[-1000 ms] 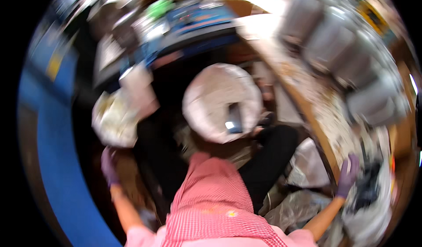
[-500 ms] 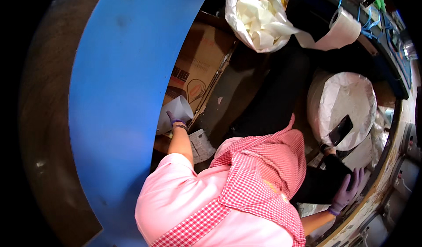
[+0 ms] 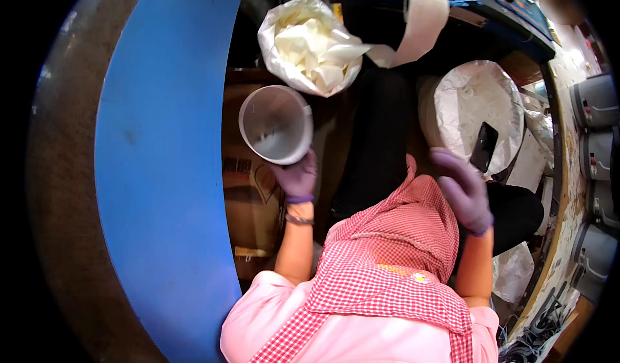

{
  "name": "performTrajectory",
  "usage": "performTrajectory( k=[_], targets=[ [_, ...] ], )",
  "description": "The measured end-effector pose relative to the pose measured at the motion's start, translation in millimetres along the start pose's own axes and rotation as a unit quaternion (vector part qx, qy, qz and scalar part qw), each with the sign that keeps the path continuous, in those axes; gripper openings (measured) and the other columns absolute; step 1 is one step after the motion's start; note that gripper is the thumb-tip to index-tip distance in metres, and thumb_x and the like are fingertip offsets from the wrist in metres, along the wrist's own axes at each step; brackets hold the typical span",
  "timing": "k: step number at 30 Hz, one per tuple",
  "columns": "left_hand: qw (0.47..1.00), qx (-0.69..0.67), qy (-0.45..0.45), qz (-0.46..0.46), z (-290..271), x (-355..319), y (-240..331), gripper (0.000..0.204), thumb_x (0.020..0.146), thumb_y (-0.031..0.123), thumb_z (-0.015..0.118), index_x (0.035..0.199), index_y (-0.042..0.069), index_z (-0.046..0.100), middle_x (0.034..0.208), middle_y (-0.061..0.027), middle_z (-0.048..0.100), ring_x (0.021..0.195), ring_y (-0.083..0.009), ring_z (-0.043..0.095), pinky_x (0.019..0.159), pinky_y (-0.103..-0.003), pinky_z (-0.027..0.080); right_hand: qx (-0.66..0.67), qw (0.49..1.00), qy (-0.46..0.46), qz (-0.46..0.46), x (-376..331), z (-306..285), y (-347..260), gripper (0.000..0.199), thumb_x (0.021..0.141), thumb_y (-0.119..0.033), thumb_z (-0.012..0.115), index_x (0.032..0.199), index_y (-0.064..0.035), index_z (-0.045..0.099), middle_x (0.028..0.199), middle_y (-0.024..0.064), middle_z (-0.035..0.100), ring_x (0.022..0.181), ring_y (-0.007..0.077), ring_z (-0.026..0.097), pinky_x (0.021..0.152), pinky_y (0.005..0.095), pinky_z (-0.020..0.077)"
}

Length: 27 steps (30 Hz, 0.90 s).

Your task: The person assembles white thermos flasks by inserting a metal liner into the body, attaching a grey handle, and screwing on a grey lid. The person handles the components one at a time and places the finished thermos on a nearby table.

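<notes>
Overhead, left hand (image 3: 297,177) gripping empty white bowl (image 3: 276,124), paper-filled bag (image 3: 310,43)

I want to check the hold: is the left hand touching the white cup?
Touching. The head view shows the left hand in a purple glove, its fingers wrapped on the lower rim of the white cup.

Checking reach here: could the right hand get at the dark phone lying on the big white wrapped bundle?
Probably yes. The right hand, gloved in purple and empty, hovers just left of the phone, and nothing lies between them. The left hand is busy holding a white bowl.
</notes>
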<state>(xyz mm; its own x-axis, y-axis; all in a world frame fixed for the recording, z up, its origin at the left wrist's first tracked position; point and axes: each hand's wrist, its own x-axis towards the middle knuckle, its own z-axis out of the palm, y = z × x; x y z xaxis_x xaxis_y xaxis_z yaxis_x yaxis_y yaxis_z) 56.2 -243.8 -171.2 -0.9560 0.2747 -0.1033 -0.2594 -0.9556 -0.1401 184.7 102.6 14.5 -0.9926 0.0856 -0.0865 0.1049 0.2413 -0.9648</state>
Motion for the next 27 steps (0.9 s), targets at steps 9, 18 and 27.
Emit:
performTrajectory(
  k=[9,18,27],
  targets=[
    [0.862,0.415,-0.208,-0.206,136,54,-90,0.129,0.071,0.087,0.058,0.154,-0.005,0.021,0.156,-0.0191,0.035,0.139,-0.032,0.042,0.114,-0.049,0.035,-0.163,0.961,0.181,-0.131,-33,-17,27,0.058,0.084,-0.012,0.07,0.137,0.0045,0.051,0.109,0.0224,0.069,0.1,0.0374,0.069,0.083,0.0399,0.0561],
    [0.58,0.638,-0.354,-0.363,227,63,-277,0.082,0.075,0.026,0.085,0.143,0.001,0.045,0.133,-0.01,0.058,0.123,-0.0184,0.054,0.108,-0.034,0.041,-0.126,0.961,0.152,-0.194,-90,-152,-50,0.044,0.082,-0.003,0.068,0.126,-0.0001,0.061,0.129,0.0187,0.062,0.12,0.0311,0.061,0.102,0.0401,0.0473],
    [0.371,0.664,-0.593,-0.263,258,54,-350,0.07,0.073,0.042,0.083,0.126,0.002,0.061,0.123,-0.0186,0.059,0.114,-0.0325,0.059,0.102,-0.041,0.044,-0.333,0.866,0.098,-0.359,-58,-142,-100,0.053,0.067,-0.043,0.087,0.099,-0.0074,0.066,0.098,0.01,0.065,0.094,0.0294,0.064,0.093,0.0449,0.0482]
  ],
)
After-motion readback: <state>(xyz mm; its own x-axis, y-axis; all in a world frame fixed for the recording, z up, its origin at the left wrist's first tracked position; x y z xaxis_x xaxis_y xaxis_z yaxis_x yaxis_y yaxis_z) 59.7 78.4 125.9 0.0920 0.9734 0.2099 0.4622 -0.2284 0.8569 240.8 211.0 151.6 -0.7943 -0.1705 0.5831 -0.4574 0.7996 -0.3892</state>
